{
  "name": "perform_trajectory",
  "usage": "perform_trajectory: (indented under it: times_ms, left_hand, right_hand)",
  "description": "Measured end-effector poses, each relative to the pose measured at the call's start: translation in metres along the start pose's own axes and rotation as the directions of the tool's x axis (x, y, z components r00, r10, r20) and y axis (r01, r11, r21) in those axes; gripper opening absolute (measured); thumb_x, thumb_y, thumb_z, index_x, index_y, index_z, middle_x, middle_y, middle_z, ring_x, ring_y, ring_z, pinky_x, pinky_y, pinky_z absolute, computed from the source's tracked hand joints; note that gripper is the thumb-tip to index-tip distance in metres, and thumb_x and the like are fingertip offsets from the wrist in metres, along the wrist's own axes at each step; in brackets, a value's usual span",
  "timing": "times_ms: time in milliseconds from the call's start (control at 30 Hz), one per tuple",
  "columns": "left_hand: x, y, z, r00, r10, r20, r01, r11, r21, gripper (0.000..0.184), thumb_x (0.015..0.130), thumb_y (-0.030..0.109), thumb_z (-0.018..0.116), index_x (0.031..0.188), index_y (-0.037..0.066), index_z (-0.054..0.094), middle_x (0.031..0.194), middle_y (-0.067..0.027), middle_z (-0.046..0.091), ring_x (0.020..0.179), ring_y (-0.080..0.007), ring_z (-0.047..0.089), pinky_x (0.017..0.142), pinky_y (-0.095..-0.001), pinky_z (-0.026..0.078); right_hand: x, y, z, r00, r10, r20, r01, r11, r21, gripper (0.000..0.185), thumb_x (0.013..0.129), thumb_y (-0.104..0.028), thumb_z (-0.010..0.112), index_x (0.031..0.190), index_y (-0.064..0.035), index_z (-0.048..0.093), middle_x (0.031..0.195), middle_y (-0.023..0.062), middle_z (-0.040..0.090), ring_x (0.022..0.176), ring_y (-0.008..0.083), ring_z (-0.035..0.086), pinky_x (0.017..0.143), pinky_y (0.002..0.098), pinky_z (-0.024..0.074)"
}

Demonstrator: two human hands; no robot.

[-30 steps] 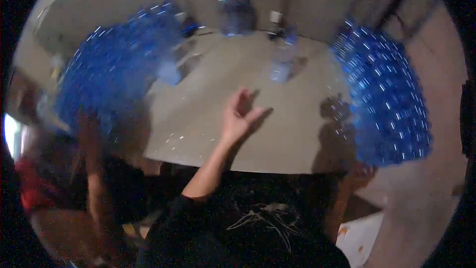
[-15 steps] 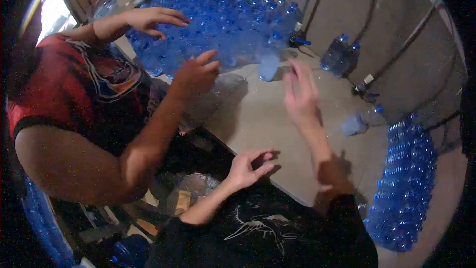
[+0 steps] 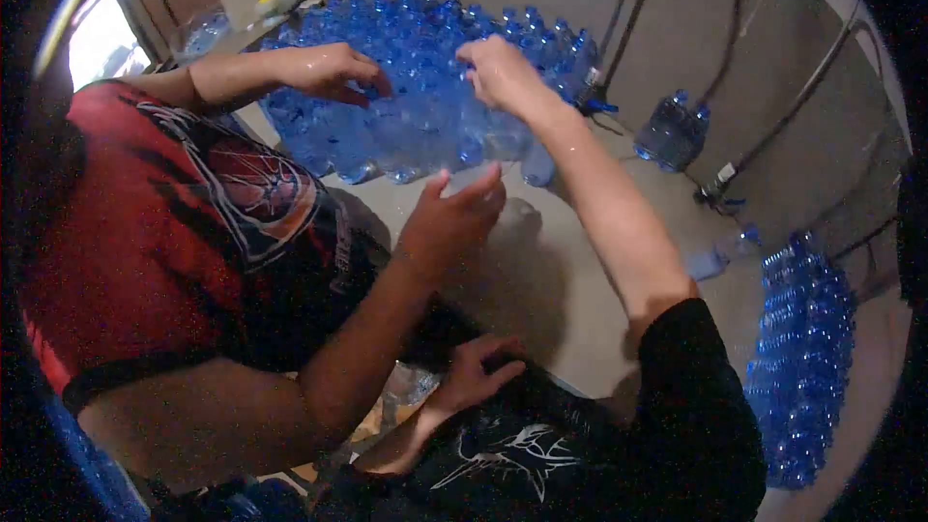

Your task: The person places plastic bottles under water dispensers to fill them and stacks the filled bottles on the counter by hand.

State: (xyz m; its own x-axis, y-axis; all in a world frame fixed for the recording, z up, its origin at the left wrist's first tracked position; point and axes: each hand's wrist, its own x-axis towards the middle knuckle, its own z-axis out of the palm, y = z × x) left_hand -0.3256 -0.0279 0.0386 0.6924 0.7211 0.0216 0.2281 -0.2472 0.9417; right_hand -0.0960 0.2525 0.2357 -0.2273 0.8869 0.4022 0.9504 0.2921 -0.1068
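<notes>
My left hand [image 3: 480,369] is low in front of my black shirt, thumb and fingers apart, holding nothing. My right hand [image 3: 507,75] reaches out over the front of a large crowd of clear blue-tinted plastic bottles [image 3: 416,121]. Its fingers are bent and spaced apart; I see no bottle clearly gripped in it. Just below it, a co-worker's hand [image 3: 459,213] is raised with fingers up, above the pale tabletop [image 3: 599,329]. The co-worker's other hand [image 3: 338,72] hovers over the bottles at the left. My right forearm partly hides a bottle [image 3: 538,166] at the crowd's edge.
A few bottles [image 3: 674,130] stand by the wall at the back right. One bottle [image 3: 710,261] lies on its side near a dense row of bottles [image 3: 802,358] along the right edge. Hoses with valves [image 3: 720,191] hang down the wall. The co-worker's body is close on my left.
My right hand has moved left and away from me, over the bottles. My left hand has drawn slightly nearer my body. The co-worker has leaned in, with the nearer hand moving right and down.
</notes>
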Motion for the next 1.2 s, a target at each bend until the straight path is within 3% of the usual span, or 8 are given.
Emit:
perform_trajectory:
  times_ms: [233,433,567,800,967,1000,1100,1200]
  left_hand:
    - [0.025,0.025,0.012,0.997,0.072,0.001,-0.07,0.981,-0.183,0.048,0.082,0.015,0.08,0.126,0.003,0.063,0.114,-0.0131,0.071,0.102,-0.0238,0.069,0.094,-0.0361,0.053]
    - [0.1,0.088,0.068,0.853,0.474,-0.219,-0.465,0.88,0.096,0.096,0.07,0.027,0.09,0.147,0.001,0.039,0.141,-0.0219,0.051,0.131,-0.0334,0.051,0.108,-0.0416,0.043]
    - [0.151,0.086,0.14,0.833,0.545,-0.099,-0.533,0.837,0.123,0.103,0.066,0.033,0.091,0.147,0.001,0.035,0.138,-0.0236,0.049,0.128,-0.0384,0.05,0.105,-0.0456,0.044]
    - [0.167,0.1,0.199,0.884,0.449,-0.131,-0.402,0.873,0.277,0.09,0.063,0.031,0.094,0.136,0.001,0.049,0.126,-0.0204,0.06,0.113,-0.0342,0.061,0.095,-0.0427,0.051]
    - [0.207,0.08,0.213,0.948,0.317,-0.027,-0.318,0.946,-0.059,0.069,0.071,0.014,0.091,0.127,-0.004,0.055,0.115,-0.013,0.065,0.099,-0.0219,0.066,0.079,-0.0351,0.054]
    - [0.206,0.086,0.21,0.976,0.214,0.036,-0.202,0.957,-0.21,0.067,0.073,0.015,0.09,0.127,-0.004,0.055,0.113,-0.0125,0.066,0.098,-0.0202,0.066,0.08,-0.0339,0.054]
    - [0.202,0.096,0.194,0.947,-0.099,0.305,0.256,0.805,-0.535,0.055,0.085,0.026,0.081,0.128,0.001,0.058,0.105,-0.0092,0.069,0.095,-0.0156,0.067,0.079,-0.0281,0.054]
    - [0.165,0.146,0.181,0.825,-0.172,0.539,0.554,0.442,-0.706,0.053,0.09,0.041,0.073,0.127,0.005,0.059,0.105,-0.0082,0.069,0.093,-0.0184,0.068,0.074,-0.0258,0.054]
  right_hand:
    - [-0.125,-0.021,-0.175,0.773,-0.17,-0.612,0.06,0.979,-0.196,0.034,0.083,-0.016,0.073,0.115,-0.0061,0.068,0.101,0.0206,0.07,0.096,0.0393,0.067,0.085,0.0461,0.0545]
    - [-0.301,-0.048,-0.22,0.781,0.274,-0.562,-0.317,0.948,0.023,0.032,0.082,-0.013,0.074,0.111,-0.0038,0.068,0.102,0.0178,0.07,0.096,0.0355,0.066,0.086,0.0431,0.0528]
    - [-0.373,-0.011,-0.174,0.835,0.293,-0.466,-0.315,0.949,0.032,0.033,0.081,-0.014,0.074,0.109,-0.0008,0.065,0.104,0.0184,0.069,0.097,0.0386,0.062,0.088,0.0459,0.0506]
    - [-0.414,0.042,-0.151,0.777,0.542,-0.321,-0.506,0.84,0.195,0.04,0.081,-0.014,0.076,0.115,0.0022,0.064,0.102,0.0186,0.069,0.087,0.028,0.067,0.079,0.0384,0.0536]
    - [-0.445,0.069,-0.117,0.25,0.837,-0.487,-0.443,0.546,0.711,0.042,0.089,-0.025,0.074,0.122,-0.0018,0.062,0.109,0.0147,0.07,0.096,0.0244,0.068,0.083,0.036,0.054]
    - [-0.461,0.079,-0.102,0.097,0.853,-0.514,-0.418,0.503,0.756,0.042,0.09,-0.027,0.073,0.122,-0.0032,0.062,0.111,0.0146,0.069,0.1,0.0268,0.067,0.086,0.0372,0.0537]
    - [-0.503,0.105,-0.054,-0.022,0.83,-0.558,-0.533,0.462,0.709,0.041,0.092,-0.028,0.071,0.123,-0.0027,0.062,0.108,0.0144,0.071,0.095,0.0258,0.069,0.083,0.0375,0.0548]
    - [-0.515,0.106,-0.036,-0.01,0.834,-0.551,-0.631,0.422,0.65,0.045,0.094,-0.031,0.071,0.125,-0.0006,0.061,0.101,0.0102,0.072,0.087,0.0175,0.067,0.075,0.0303,0.0538]
